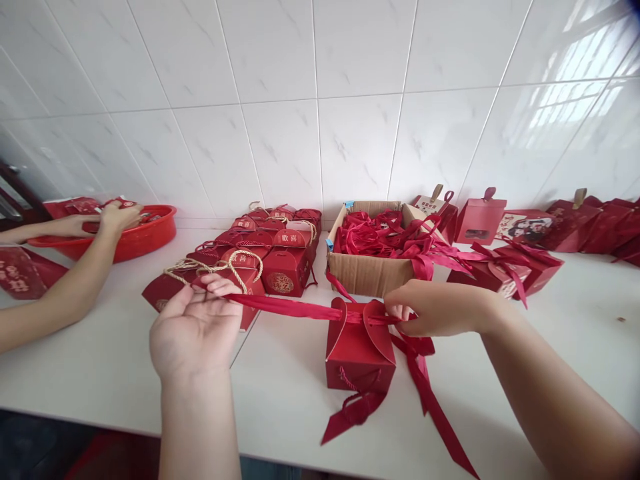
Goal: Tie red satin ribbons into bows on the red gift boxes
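Observation:
A small red gift box [359, 347] stands on the white table in front of me, its curved top flaps folded together. A red ribbon [290, 307] runs across the top of the box. My left hand [197, 327], palm up, pinches the ribbon's left end and holds it stretched out. At the box's right top edge, my right hand [437, 308] is closed on the ribbon, its fingertips partly hidden. Loose ribbon tails [433, 400] hang from the right side onto the table. Another short ribbon piece [355, 413] lies at the box's front.
A cardboard box [370, 273] full of red ribbons stands behind. Several finished-looking red boxes [285, 270] are grouped at left, with more red boxes [510, 267] at right. Far left, another person's hands [117, 217] work over a red basin [143, 241]. A tiled wall [280, 153] closes the back.

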Demonstrator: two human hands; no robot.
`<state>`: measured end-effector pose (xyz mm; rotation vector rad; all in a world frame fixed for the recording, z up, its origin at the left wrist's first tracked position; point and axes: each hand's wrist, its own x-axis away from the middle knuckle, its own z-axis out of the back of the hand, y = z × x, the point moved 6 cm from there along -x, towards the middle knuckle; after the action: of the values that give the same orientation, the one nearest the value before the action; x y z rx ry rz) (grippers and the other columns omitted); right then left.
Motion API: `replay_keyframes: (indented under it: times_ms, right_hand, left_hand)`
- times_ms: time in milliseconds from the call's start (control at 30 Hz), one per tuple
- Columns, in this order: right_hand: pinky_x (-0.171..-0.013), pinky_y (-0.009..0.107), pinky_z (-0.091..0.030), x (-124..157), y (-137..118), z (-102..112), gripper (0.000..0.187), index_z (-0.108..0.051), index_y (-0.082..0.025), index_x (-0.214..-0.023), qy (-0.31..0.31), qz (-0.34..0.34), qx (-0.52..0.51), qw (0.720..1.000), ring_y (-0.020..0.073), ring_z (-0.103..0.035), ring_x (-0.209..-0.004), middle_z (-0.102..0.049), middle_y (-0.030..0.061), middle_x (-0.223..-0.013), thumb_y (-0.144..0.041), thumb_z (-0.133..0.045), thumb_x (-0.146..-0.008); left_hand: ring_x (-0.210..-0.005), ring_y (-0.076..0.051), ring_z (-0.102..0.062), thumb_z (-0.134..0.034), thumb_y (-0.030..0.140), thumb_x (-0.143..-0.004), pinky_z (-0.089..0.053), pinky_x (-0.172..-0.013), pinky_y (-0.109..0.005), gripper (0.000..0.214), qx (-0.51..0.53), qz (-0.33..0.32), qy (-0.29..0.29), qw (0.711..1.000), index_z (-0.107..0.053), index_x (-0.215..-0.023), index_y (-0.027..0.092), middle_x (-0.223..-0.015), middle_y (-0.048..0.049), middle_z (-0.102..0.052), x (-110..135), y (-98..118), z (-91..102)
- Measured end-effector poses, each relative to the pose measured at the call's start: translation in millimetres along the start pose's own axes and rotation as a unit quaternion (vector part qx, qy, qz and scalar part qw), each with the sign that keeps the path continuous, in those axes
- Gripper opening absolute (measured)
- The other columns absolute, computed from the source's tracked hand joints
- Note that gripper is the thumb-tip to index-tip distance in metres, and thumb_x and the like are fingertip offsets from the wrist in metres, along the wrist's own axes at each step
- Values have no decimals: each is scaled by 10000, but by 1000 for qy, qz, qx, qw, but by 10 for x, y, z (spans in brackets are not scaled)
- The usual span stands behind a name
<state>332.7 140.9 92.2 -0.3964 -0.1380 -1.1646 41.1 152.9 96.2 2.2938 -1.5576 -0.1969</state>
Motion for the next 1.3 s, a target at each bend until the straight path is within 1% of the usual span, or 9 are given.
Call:
replay_keyframes:
  times_ms: [67,200,333,533,767,933,1033,1133,1300]
  right_hand:
    - [-451,223,-309,38,22,20,41,-518,-207,-780,-1,-2,-12,1000,124,-519,-581,-573,12,-772,-184,-528,-747]
    - [-444,219,-272,79,108,50,62,-461,-214,-746,7,-4,-24,1000,104,-440,-524,-516,-17,-673,-189,-474,-802]
    - [-455,234,-276,99,140,101,258,-427,-203,-679,49,22,-50,997,101,-394,-500,-471,-21,-605,-319,-394,-908]
    - [-465,270,-254,94,95,141,386,-409,-188,-578,88,28,-11,996,107,-378,-475,-466,-10,-553,-383,-402,-912]
    - [-433,277,-234,56,85,47,365,-457,-195,-551,41,-4,-2,999,118,-429,-439,-517,8,-527,-355,-422,-877]
    - [-407,281,-210,28,46,5,343,-403,-195,-521,4,-23,19,1000,110,-388,-389,-480,-1,-478,-304,-441,-844]
    - [-416,282,-221,16,42,0,355,-406,-193,-516,0,-18,15,1000,112,-388,-404,-480,1,-486,-310,-452,-847]
    - [-431,269,-251,35,97,51,332,-473,-199,-567,33,-18,-4,999,119,-420,-450,-519,-2,-549,-364,-474,-856]
    - [-414,238,-280,193,226,278,286,-550,-217,-679,141,-38,-102,984,104,-420,-464,-492,-30,-569,-449,-536,-845]
  left_hand:
    - [-484,-86,-488,-270,47,-870,-438,-420,-181,200,-5,1,0,1000,-419,-812,168,-636,-1,-482,-49,29,45]
    - [-464,-78,-445,-268,55,-857,-398,-422,-187,192,-39,-12,11,999,-354,-751,190,-641,16,-458,-105,79,105]
    - [-446,-69,-412,-308,75,-841,-370,-426,-188,172,-60,-11,16,998,-341,-723,194,-642,27,-440,-128,51,111]
    - [-440,-67,-403,-348,79,-804,-349,-425,-187,160,-85,-19,31,996,-338,-688,189,-631,28,-446,-174,25,162]
    - [-414,-74,-408,-317,68,-800,-327,-411,-185,154,-98,-1,64,993,-376,-718,183,-605,30,-444,-248,4,245]
    - [-395,-83,-391,-314,34,-801,-319,-413,-192,191,-116,37,93,988,-331,-707,200,-587,30,-439,-267,-74,288]
    - [-400,-84,-381,-314,29,-797,-321,-413,-195,198,-118,36,94,988,-323,-698,200,-589,28,-436,-257,-69,288]
    - [-413,-80,-375,-318,62,-808,-320,-409,-189,179,-110,10,83,990,-332,-690,196,-592,31,-416,-216,8,248]
    - [-453,-69,-367,-378,98,-801,-348,-424,-175,170,-84,-61,46,994,-321,-668,186,-612,30,-395,-103,194,115]
